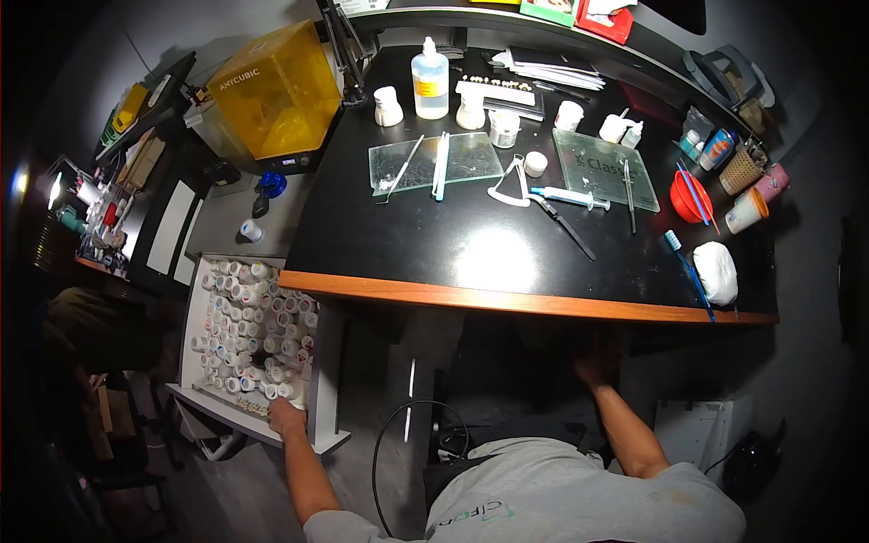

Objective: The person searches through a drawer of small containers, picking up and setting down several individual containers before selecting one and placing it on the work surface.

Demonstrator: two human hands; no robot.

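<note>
At lower left a pulled-out drawer point(328, 398) is packed with small white-capped jars point(249, 317), several with coloured marks. My left hand point(287, 416) is at the drawer's front edge, fingers curled over the panel, just beside the nearest jars. A short row of small cream tooth-like pieces point(252, 405) lies inside the front panel, left of that hand. My right hand point(597, 360) is low under the desk's front edge, in deep shadow. Its fingers are too dark to make out, and no object shows in it.
On the black desk point(389, 244) lie two glass slabs point(471, 163), a syringe point(570, 197), tweezers point(628, 185), a red bowl point(685, 199), a blue toothbrush point(688, 271) and a clear bottle point(431, 81). A yellow-covered printer point(272, 95) stands at left. A black cable point(376, 471) loops beside me.
</note>
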